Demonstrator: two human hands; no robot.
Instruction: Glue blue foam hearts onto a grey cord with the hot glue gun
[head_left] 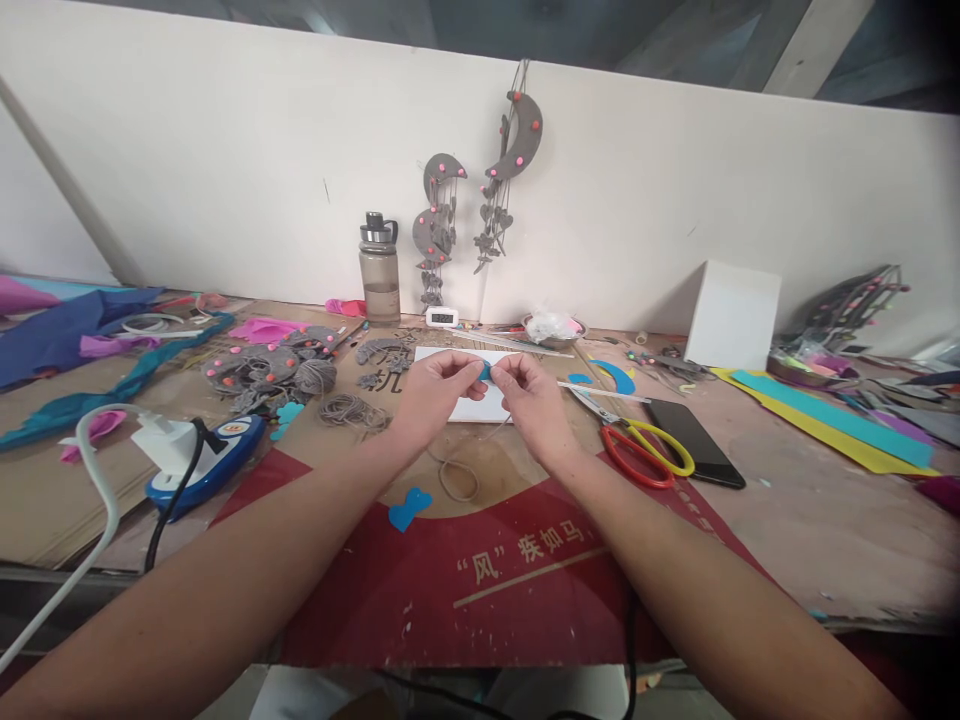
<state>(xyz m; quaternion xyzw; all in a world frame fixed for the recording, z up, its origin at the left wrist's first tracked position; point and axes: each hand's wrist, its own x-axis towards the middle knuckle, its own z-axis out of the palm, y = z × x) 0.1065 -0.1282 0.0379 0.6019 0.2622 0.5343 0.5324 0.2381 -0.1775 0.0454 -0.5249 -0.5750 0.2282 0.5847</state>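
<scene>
1. Head view, background: white wall panel behind a cluttered worktable. Two grey crescent hangings with pink and orange dots against it: the larger one up high, the smaller one lower and to its left.
2. Head view, hands: left hand and right hand meet near the middle of the table, fingertips almost together. Both pinch a small blue piece between thumb and fingers (mostly covered, can't make out its shape). So the piece is up between the two hands, in front of a white board.
3. Head view, below the hands: red-and-tan cardboard with printed characters. On it, a loop of thin cord and a loose blue cutout, nearer the person than the hands.
4. Head view, right side: scissors, one red handle and one yellow, beside a dark flat device. Blue crescent cutout just beyond. Farther right, a leaning white panel and turquoise and yellow sheets.
5. Head view, left side: coil of grey cord, pile of grey dotted pieces, blue power strip with a white plug in it. Bottle stands near the wall, small digital clock beside it.
</scene>
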